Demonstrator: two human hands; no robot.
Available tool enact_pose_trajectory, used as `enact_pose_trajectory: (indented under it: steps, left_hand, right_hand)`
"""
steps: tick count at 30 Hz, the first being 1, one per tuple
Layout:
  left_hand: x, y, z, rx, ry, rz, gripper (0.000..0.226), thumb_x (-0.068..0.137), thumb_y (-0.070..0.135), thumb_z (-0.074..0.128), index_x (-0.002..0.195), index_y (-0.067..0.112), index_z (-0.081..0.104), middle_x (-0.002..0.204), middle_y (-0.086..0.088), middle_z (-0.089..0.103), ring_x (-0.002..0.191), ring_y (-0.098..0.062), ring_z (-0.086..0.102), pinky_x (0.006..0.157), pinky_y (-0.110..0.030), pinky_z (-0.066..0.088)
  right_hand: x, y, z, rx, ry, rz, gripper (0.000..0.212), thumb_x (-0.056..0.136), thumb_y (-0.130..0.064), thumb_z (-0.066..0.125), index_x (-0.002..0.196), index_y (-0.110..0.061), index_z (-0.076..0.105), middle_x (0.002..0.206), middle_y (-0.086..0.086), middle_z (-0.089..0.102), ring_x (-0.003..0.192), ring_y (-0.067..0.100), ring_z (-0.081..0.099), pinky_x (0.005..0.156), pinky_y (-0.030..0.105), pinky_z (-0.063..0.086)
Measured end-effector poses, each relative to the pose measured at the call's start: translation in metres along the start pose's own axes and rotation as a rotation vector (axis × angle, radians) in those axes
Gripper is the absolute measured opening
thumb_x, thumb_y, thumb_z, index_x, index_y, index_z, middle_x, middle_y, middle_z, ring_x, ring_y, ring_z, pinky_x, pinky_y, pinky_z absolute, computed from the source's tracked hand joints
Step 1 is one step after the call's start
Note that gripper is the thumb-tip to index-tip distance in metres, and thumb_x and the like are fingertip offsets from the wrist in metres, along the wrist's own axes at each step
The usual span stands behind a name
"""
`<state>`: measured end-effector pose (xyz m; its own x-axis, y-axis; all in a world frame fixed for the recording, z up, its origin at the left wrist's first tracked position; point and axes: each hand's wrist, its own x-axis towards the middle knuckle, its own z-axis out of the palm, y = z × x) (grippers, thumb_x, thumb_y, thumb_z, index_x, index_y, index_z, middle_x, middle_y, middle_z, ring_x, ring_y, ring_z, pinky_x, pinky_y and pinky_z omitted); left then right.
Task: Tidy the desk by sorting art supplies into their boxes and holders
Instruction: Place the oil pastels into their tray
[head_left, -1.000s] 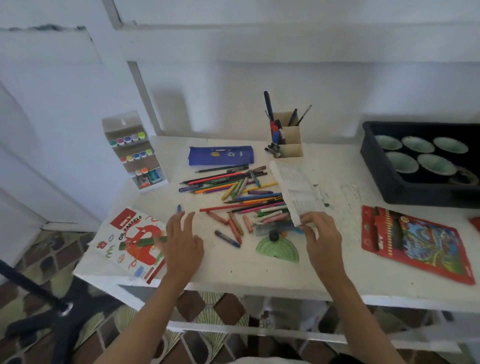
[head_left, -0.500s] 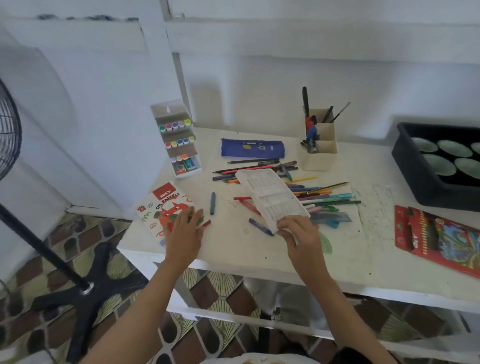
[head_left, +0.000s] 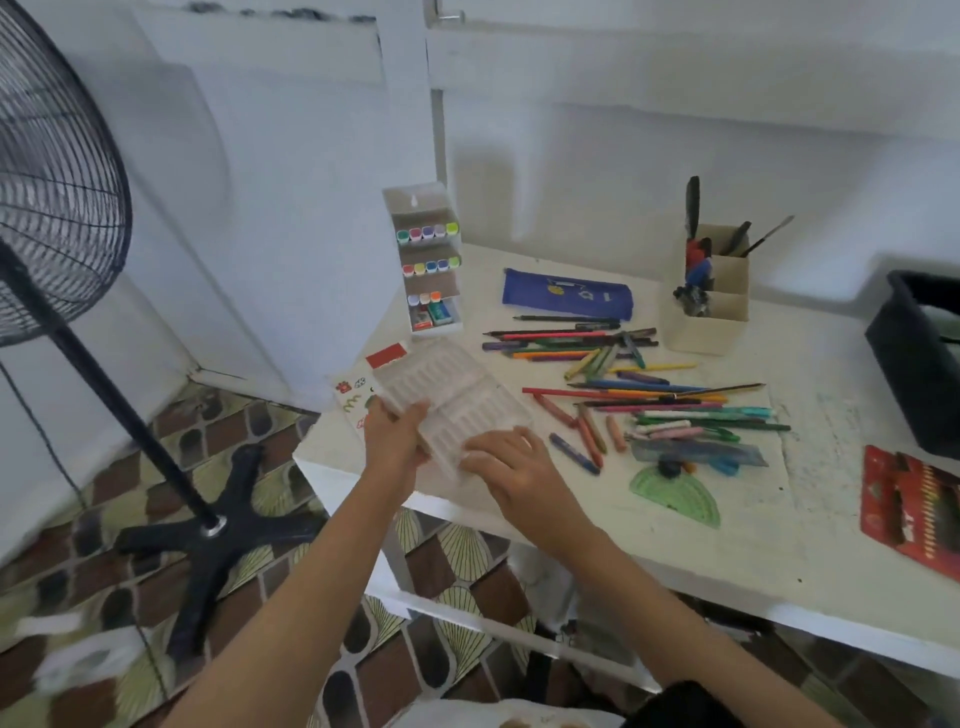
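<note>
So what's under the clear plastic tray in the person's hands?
A printed box lies under the clear plastic tray; only its red label corner and doodled left edge show. The tray and the left hand cover the rest.

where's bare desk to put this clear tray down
Bare desk lies between the green protractor and the red pencil box, and between the beige holder and black bin. The pencil pile in the middle is crowded.
</note>
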<state>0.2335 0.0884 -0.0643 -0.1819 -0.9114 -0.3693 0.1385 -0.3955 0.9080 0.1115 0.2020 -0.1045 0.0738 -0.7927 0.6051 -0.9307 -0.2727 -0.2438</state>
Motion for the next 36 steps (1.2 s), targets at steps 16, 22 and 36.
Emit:
enact_pose_trajectory:
  steps: [16,22,36]
  left_hand:
    - [0.003,-0.003,-0.046,0.229,0.270,0.126,0.020,0.090,0.003,0.051,0.100,0.020,0.045,0.088,-0.003,0.058,0.077,-0.023,0.060,0.065,-0.041,0.055]
    - [-0.014,-0.016,0.000,0.300,0.145,0.143,0.056,0.091,-0.002,0.048,0.140,0.018,0.028,0.105,-0.004,0.056,0.098,-0.028,0.060,0.057,-0.026,0.049]
    - [-0.033,-0.072,0.095,0.790,0.252,0.377,0.062,0.091,0.005,0.053,0.147,0.008,0.026,0.143,-0.015,0.027,0.135,-0.027,0.023,0.110,-0.030,0.024]
  right_hand:
    - [0.036,0.074,0.046,-0.021,-0.494,0.204,0.042,0.098,-0.012,0.033,0.139,-0.013,0.041,0.149,0.006,0.035,0.141,0.023,0.023,0.112,0.045,0.025]
    - [0.014,0.122,0.003,-0.130,-0.496,0.188,0.045,0.093,-0.007,0.042,0.137,-0.005,0.044,0.149,0.014,0.034,0.136,0.029,0.034,0.114,0.039,0.023]
    - [-0.004,0.167,-0.048,0.072,-0.465,0.205,0.040,0.098,-0.022,0.034,0.131,-0.007,0.052,0.145,0.009,0.041,0.135,0.022,0.036,0.111,0.036,0.032]
